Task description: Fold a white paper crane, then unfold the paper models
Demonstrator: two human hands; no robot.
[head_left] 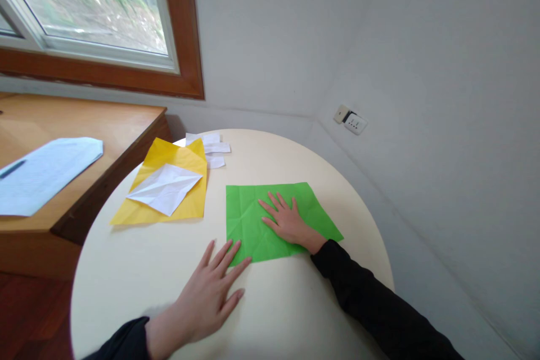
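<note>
A creased sheet of green paper (253,208) lies unfolded on the round cream table (270,315). My right hand (289,222) rests flat on the middle of the sheet, fingers spread. At the sheet's near left corner is my left hand (213,287), also spread, its fingertips at the paper's edge and its palm over the bare tabletop. Neither hand grips anything. Left of the green sheet lies yellow paper (189,202) with fold marks, and on top of it sits a folded white paper (166,188).
Several white paper strips (217,148) lie behind the yellow paper. To the left, a wooden desk (122,118) bears pale blue-white sheets (54,174) and a dark pen (12,169). Walls with a power socket (355,122) stand close behind the table, below a wood-framed window (181,28).
</note>
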